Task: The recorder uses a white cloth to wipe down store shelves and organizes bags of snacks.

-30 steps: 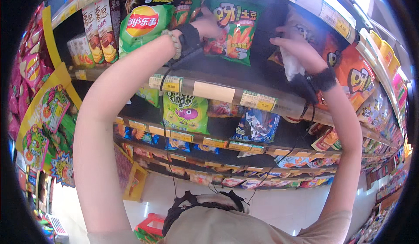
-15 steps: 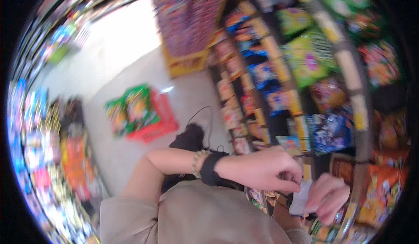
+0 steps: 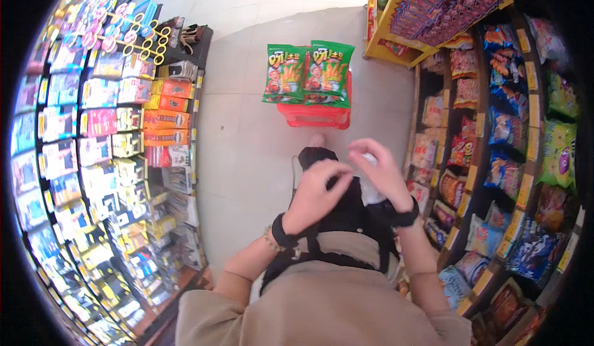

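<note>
Shop aisle, seen from above, wearer in a tan shirt (image 3: 325,306) standing between two banks of shelving. Left grip (image 3: 314,191) raised in front of the body, fingers curved and thumb brought round toward them, a dark gap inside the curl; whether the tips meet cannot be told. Right grip (image 3: 382,171) just beside it, fingers bent around a white crumpled piece (image 3: 371,189) that shows below the palm, in front of dark clothing (plastic or cloth, cannot say which). Dark band on each wrist, a beaded bracelet (image 3: 271,241) below the left one. Beyond the hands, a red basket (image 3: 315,117) on the pale floor (image 3: 235,154); two green snack bags (image 3: 284,77) lie side by side across its top, the left one reaching past the basket's edge. Left shelving: many small hanging packs, orange packs (image 3: 167,120) nearest the aisle, yellow ring-shaped pieces (image 3: 162,43) above. Right shelving: rows of snack bags, among them a bright green bag (image 3: 559,154) and a dark blue bag (image 3: 535,247). Yellow display stand (image 3: 405,55) at its far end, filled with pink and purple packs
</note>
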The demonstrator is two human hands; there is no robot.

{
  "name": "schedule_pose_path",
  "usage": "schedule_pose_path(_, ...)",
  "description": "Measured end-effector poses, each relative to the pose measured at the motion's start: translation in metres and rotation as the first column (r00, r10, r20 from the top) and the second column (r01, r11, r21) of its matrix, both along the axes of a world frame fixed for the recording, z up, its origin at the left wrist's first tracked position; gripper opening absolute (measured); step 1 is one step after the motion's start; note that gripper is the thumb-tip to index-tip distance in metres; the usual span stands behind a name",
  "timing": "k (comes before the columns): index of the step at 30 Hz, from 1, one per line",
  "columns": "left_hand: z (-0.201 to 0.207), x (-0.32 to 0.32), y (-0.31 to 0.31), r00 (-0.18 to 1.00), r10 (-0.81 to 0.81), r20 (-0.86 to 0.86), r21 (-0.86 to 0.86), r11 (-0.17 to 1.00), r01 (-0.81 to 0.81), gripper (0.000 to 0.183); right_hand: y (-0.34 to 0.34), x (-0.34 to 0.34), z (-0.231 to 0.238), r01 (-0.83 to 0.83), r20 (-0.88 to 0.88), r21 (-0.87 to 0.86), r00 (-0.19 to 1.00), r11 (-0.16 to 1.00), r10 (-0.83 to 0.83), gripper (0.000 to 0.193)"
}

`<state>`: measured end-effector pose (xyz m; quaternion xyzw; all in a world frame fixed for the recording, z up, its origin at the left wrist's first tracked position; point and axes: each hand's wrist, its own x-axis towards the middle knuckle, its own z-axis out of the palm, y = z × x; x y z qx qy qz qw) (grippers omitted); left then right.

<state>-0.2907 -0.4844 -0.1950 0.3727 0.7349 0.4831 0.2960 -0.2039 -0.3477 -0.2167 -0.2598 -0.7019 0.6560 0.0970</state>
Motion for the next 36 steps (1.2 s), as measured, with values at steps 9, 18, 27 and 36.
schedule_pose_path(9, -0.165, -0.216, 0.000, 0.911, 0.319, -0.261, -0.235, 0.895, -0.380, 0.022, -0.012, -0.183, -0.187, 0.233, 0.312, 0.194, 0.906, 0.953, -0.285, 0.039)
schedule_pose_path(18, -0.287, -0.293, 0.004, 0.952, 0.268, -0.150, -0.393, 0.867, -0.306, 0.039, -0.015, -0.267, -0.249, 0.316, 0.494, 0.219, 0.780, 0.923, -0.384, 0.052)
schedule_pose_path(27, -0.246, -0.248, 0.006, 0.950, 0.292, 0.112, -0.249, 0.934, -0.257, 0.035, -0.020, -0.224, -0.194, 0.468, 0.279, 0.138, 0.827, 0.873, -0.488, 0.042)
schedule_pose_path(36, -0.140, -0.119, 0.073, 0.952, -0.004, 0.305, 0.014, 1.000, 0.000, 0.042, 0.009, -0.051, -0.084, 0.727, 0.012, 0.233, 0.662, 0.646, -0.749, 0.032)
